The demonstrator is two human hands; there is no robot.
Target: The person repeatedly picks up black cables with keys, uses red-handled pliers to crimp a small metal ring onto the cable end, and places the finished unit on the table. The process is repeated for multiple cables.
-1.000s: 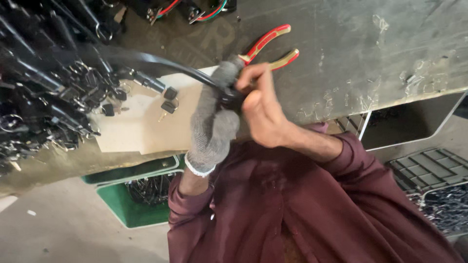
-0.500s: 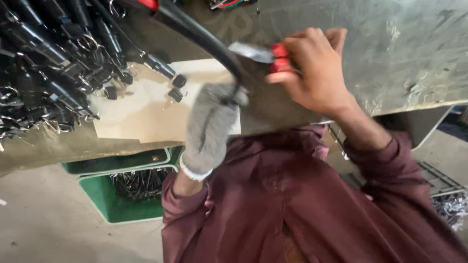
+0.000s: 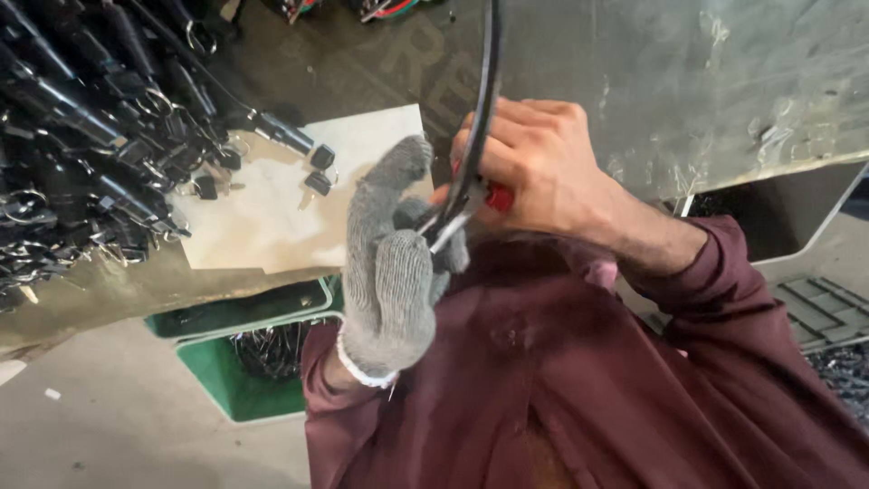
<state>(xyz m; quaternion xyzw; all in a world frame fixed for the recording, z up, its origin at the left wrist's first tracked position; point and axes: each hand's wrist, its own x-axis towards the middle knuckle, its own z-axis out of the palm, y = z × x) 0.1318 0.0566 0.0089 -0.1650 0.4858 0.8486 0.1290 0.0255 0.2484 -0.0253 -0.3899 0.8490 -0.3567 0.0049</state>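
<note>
Both our hands grip work: the gloved left hand (image 3: 394, 272) clenches the black cable (image 3: 487, 100), the right hand (image 3: 534, 163) grasps red-handled pliers (image 3: 496, 196) beside it.

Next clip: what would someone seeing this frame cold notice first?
At centre, the left hand in a grey knit glove and the bare right hand meet on a black cable that runs up out of frame; the right hand grips red-handled pliers. At upper left a heap of black cable pieces spills over the metal table. Lower left, a green crate stands on the floor.
</note>
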